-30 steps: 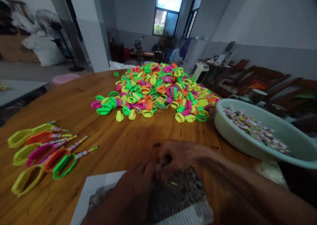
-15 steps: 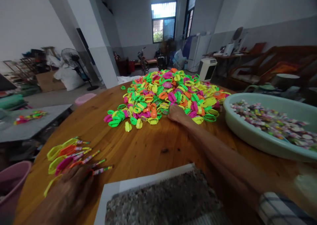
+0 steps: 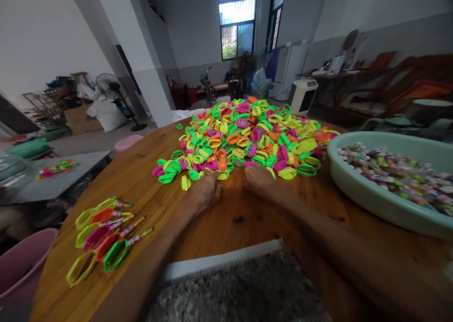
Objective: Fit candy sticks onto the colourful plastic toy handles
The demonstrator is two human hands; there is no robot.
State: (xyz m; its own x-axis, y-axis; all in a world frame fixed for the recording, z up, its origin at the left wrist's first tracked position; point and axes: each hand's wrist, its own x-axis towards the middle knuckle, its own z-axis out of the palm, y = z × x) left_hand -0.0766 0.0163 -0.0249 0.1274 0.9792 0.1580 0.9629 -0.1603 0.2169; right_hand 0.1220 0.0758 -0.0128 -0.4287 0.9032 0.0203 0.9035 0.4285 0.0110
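A heap of neon toy wristwatches (image 3: 233, 138), in green, yellow, orange and magenta, covers the far middle of the round table. At its near edge, my left hand (image 3: 204, 193) is closed beside yellow and orange watches; its fingertips are hidden. My right hand (image 3: 260, 178) is also closed at the heap's edge, right against a magenta toy watch (image 3: 250, 164); what its fingers hold is hidden. On the left of the table lies a row of toy watches (image 3: 85, 267) in mixed colours, most with a slim multicoloured strip (image 3: 136, 239) at the far end.
A pale green basin (image 3: 354, 190) full of small colourful pieces stands at the right. A speckled grey slab (image 3: 240, 284) on a white sheet is at the near edge. Pink tubs (image 3: 28, 265) and a grey side table (image 3: 81, 171) are to the left.
My left hand has left the row of watches and moved forward and right to the heap, uncovering a green watch. My right hand has drawn back slightly; the view has shifted a little.
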